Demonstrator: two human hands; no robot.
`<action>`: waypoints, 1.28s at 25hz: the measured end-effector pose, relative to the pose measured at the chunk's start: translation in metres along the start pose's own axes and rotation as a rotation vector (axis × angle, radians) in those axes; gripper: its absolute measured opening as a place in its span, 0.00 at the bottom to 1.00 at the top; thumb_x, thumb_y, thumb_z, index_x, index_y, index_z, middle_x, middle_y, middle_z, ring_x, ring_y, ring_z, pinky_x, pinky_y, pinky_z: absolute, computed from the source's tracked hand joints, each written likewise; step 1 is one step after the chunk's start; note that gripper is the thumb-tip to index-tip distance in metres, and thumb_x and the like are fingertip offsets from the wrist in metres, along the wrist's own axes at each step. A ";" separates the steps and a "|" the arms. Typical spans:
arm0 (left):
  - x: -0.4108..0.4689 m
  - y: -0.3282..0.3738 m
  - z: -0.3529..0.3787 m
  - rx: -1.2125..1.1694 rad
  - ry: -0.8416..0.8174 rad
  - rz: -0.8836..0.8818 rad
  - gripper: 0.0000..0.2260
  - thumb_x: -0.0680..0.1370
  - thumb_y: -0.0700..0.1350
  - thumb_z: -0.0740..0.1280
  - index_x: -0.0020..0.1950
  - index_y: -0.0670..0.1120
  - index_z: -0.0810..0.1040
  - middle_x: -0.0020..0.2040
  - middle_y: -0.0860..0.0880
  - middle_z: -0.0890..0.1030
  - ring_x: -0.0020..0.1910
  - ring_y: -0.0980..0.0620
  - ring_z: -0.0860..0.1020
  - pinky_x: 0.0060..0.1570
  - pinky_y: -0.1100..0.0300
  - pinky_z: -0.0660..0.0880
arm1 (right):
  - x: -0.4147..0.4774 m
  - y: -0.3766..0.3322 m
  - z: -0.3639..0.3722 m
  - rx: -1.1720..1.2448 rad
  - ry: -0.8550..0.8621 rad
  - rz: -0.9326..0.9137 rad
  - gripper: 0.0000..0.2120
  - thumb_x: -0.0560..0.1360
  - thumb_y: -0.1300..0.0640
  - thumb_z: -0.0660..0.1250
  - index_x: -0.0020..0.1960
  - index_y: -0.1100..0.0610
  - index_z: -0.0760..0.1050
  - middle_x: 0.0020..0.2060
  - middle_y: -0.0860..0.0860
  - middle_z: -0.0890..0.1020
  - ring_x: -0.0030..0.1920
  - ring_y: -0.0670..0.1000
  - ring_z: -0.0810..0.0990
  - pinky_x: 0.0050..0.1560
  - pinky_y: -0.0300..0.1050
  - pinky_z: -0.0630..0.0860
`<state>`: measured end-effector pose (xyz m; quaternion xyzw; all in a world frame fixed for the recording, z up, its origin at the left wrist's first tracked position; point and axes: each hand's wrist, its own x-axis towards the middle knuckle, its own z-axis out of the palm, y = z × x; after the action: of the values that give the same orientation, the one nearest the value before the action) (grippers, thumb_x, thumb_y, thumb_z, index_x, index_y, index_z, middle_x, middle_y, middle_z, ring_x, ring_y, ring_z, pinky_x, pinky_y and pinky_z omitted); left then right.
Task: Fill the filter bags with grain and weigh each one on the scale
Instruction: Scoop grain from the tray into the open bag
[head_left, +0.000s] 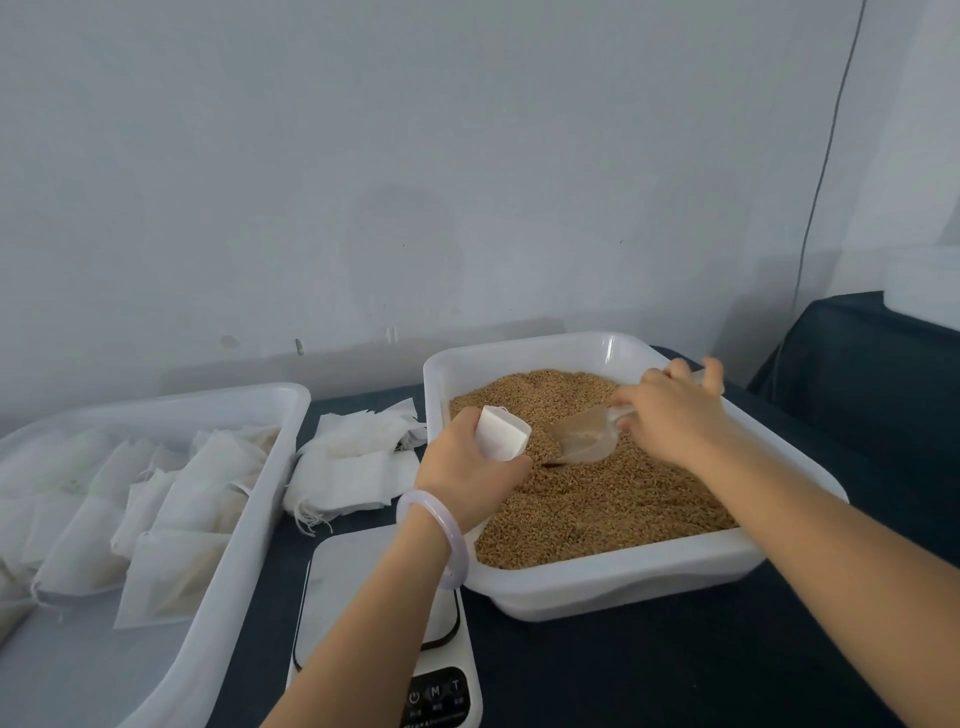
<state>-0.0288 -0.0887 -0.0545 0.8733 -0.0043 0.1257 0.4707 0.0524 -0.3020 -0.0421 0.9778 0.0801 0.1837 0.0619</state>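
Note:
A white tray (613, 577) on the right holds brown grain (613, 499). My left hand (467, 478) grips an open white filter bag (501, 434) upright over the grain at the tray's left side. My right hand (670, 410) holds the handle of a clear plastic scoop (584, 439), whose bowl carries grain and points at the bag's mouth. A white digital scale (363, 597) sits in front, partly under my left forearm, with nothing on its platform.
A second white tray (244, 530) on the left contains several filled filter bags (171, 499). A pile of empty filter bags (353, 457) lies between the trays on the dark tablecloth. A wall stands close behind; a dark covered object (857, 353) is at far right.

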 end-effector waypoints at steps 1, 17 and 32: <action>0.000 0.000 0.000 0.009 -0.001 0.004 0.13 0.69 0.47 0.72 0.47 0.54 0.69 0.42 0.53 0.77 0.41 0.54 0.77 0.40 0.58 0.77 | 0.000 0.006 0.000 0.035 -0.009 0.029 0.11 0.77 0.46 0.61 0.58 0.37 0.75 0.52 0.45 0.77 0.61 0.53 0.67 0.67 0.61 0.51; 0.001 0.000 0.000 0.064 -0.016 -0.015 0.15 0.70 0.50 0.72 0.50 0.54 0.67 0.41 0.58 0.74 0.38 0.62 0.72 0.30 0.67 0.66 | -0.022 0.055 -0.029 0.718 -0.130 0.017 0.08 0.76 0.48 0.66 0.52 0.36 0.74 0.60 0.42 0.76 0.66 0.51 0.70 0.68 0.56 0.60; 0.001 0.001 0.001 0.116 -0.070 0.015 0.18 0.66 0.57 0.75 0.47 0.54 0.71 0.42 0.57 0.75 0.40 0.59 0.75 0.37 0.62 0.72 | 0.010 0.008 -0.136 0.147 0.090 -0.483 0.11 0.73 0.45 0.66 0.55 0.35 0.76 0.48 0.41 0.75 0.63 0.47 0.63 0.70 0.52 0.36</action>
<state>-0.0280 -0.0898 -0.0537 0.9030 -0.0199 0.0985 0.4177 0.0124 -0.2960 0.0882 0.9229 0.3273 0.2006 0.0290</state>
